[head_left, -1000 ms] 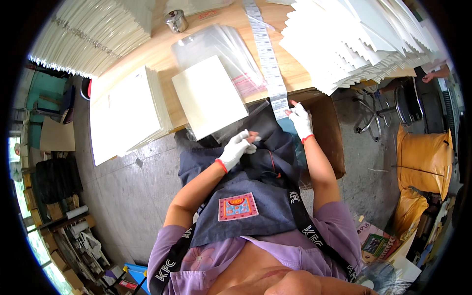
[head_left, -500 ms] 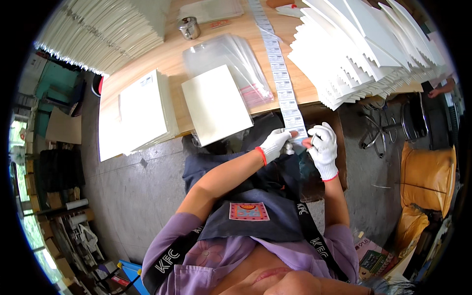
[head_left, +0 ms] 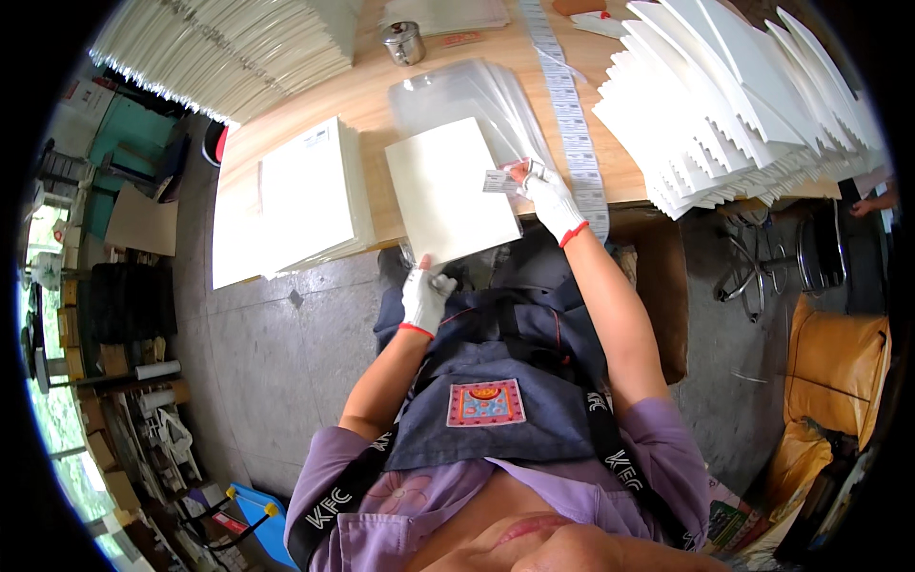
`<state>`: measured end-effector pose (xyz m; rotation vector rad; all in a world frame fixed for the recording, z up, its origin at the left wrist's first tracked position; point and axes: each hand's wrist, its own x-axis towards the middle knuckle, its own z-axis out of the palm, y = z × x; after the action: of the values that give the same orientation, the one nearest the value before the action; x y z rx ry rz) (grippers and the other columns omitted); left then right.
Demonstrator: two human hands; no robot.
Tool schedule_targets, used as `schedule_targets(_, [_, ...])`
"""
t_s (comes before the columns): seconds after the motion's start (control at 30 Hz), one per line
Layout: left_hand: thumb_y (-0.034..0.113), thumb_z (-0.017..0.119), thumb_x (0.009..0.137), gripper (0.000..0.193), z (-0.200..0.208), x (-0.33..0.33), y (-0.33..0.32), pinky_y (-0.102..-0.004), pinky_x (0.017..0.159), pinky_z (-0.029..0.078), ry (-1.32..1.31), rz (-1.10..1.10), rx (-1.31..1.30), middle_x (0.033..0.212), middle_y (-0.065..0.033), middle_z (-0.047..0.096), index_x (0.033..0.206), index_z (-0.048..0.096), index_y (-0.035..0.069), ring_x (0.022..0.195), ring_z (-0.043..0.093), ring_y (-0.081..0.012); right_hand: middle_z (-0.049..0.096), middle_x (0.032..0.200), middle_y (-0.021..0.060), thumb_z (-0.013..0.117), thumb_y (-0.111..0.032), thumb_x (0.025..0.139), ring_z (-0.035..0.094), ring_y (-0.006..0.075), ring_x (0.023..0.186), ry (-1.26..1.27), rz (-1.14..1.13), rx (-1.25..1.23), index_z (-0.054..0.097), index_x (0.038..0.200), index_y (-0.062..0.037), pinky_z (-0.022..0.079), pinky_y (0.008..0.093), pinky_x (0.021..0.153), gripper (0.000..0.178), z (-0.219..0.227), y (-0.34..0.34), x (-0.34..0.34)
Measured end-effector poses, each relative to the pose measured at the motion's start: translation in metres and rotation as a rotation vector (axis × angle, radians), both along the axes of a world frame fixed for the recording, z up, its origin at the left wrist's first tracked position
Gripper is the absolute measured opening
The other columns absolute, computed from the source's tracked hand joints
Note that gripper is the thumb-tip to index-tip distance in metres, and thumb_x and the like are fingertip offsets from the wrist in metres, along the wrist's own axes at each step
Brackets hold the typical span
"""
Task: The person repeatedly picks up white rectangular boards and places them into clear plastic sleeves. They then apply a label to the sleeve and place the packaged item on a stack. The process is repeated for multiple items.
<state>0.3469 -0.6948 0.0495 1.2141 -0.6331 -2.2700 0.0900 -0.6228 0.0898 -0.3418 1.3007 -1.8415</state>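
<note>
My right hand (head_left: 551, 200), in a white glove with bare fingertips, pinches a small white printed label (head_left: 500, 181) above the right side of a cream board (head_left: 448, 195). The board lies at the table's front edge, partly over a pile of clear plastic sleeves (head_left: 457, 93). My left hand (head_left: 426, 297), gloved the same way, is closed at the board's near left corner, its thumb on the edge and the other fingers curled below. To the right of the board, a long strip of labels (head_left: 577, 133) runs down the table and hangs over its edge.
Left of the board is a stack of wrapped boards (head_left: 295, 205), the top one bearing a label. A tall pile of packed boards (head_left: 219, 57) stands behind it. A metal canister (head_left: 403, 43) sits farther back. White folded boards (head_left: 724, 114) fill the right side, near a chair (head_left: 810, 243).
My right hand has moved up and left from the strip's end, carrying one label over the board. My left hand has left the strip and come to the board's near left corner.
</note>
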Motion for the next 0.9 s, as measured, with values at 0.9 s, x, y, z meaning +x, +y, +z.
schedule_targets(0.9, [0.022, 0.056, 0.089, 0.034, 0.043, 0.076, 0.015, -0.0287, 0.067, 0.053, 0.002, -0.227, -0.200, 0.095, -0.0042, 0.061, 0.116, 0.050, 0.003, 0.073, 0.061, -0.0131, 0.061, 0.074, 0.0133, 0.053, -0.036, 0.087, 0.060, 0.0274, 0.067, 1.104, -0.017, 0.477, 0.056, 0.083, -0.0072, 0.045, 0.0368, 0.062, 0.029, 0.030, 0.012, 0.021])
